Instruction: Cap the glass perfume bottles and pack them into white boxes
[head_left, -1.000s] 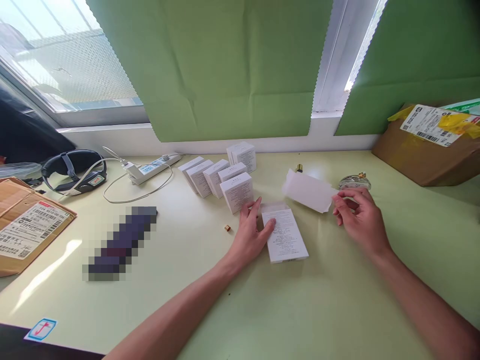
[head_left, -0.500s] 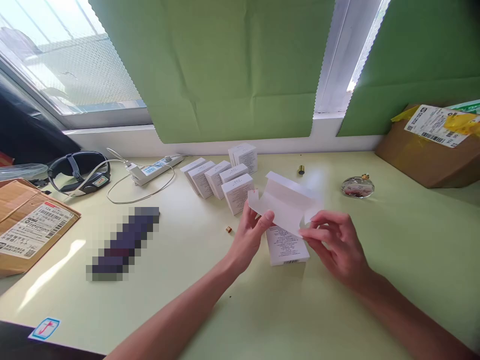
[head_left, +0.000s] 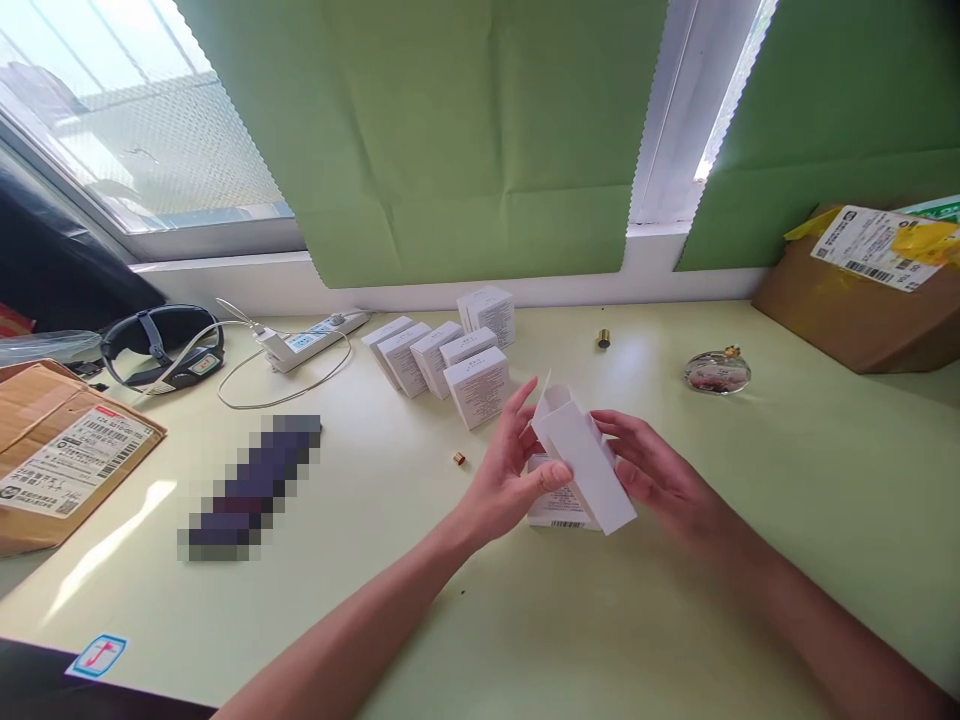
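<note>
Both my hands hold a white folded card sleeve point(head_left: 585, 460) just above the pale green table point(head_left: 675, 620). My left hand point(head_left: 506, 475) grips its left side, thumb on the front, fingers partly spread. My right hand point(head_left: 660, 480) cups its right side from behind. Under the sleeve lies a flat white printed box point(head_left: 551, 508) on the table, mostly hidden. A row of several small white boxes point(head_left: 442, 360) stands just beyond my left hand. A round glass perfume bottle point(head_left: 717, 373) lies to the right, apart from my hands.
A small gold cap point(head_left: 603, 339) and a tiny gold piece point(head_left: 458, 458) lie loose on the table. A power strip with cable point(head_left: 307, 337), a black headband point(head_left: 161, 345), a blurred dark object point(head_left: 251, 488) and a labelled cardboard parcel point(head_left: 60, 465) sit left. Another parcel point(head_left: 862, 290) stands far right.
My right hand brought the white card from the right over to the middle. My left hand left the flat box and took hold too. The flat card is now folded into a sleeve.
</note>
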